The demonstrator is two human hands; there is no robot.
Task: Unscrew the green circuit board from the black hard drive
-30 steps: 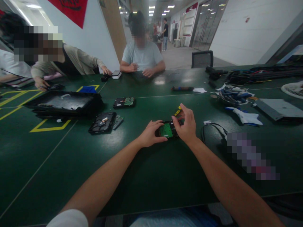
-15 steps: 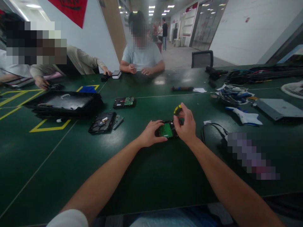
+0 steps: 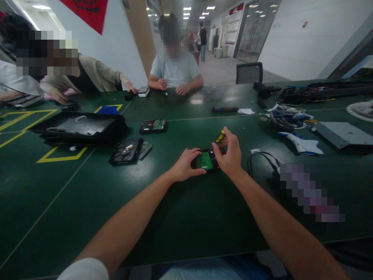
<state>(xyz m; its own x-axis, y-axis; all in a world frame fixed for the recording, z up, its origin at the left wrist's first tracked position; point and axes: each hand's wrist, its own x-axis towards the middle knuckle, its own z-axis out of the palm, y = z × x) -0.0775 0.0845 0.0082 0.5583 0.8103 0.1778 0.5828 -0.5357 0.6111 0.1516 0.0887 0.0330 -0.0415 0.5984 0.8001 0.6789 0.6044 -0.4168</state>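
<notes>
A hard drive (image 3: 205, 160) lies on the green table in front of me, its green circuit board facing up. My left hand (image 3: 186, 166) grips its left end, thumb along the near edge and fingers on the far edge. Over the drive's right end, my right hand (image 3: 229, 151) is closed on a screwdriver with a black and yellow handle (image 3: 220, 136). The handle leans up and to the right; the tip is hidden behind my fingers. Left of my hands are an opened drive casing (image 3: 126, 151), a loose circuit board (image 3: 145, 149) and another hard drive (image 3: 153, 126).
Black trays (image 3: 78, 126) are stacked at the left. Across the table sit people, one a person in a light shirt (image 3: 175, 70). To the right lie a cable (image 3: 264, 153), a glove (image 3: 304, 144), a grey metal box (image 3: 344, 134) and a cable bundle (image 3: 288, 116). A dark cylindrical tool (image 3: 224, 109) lies farther back.
The screwdriver handle has turned within my right fingers, showing its yellow marks differently. My left hand and the hard drive stay in place. Across the table, a person's hands have shifted slightly.
</notes>
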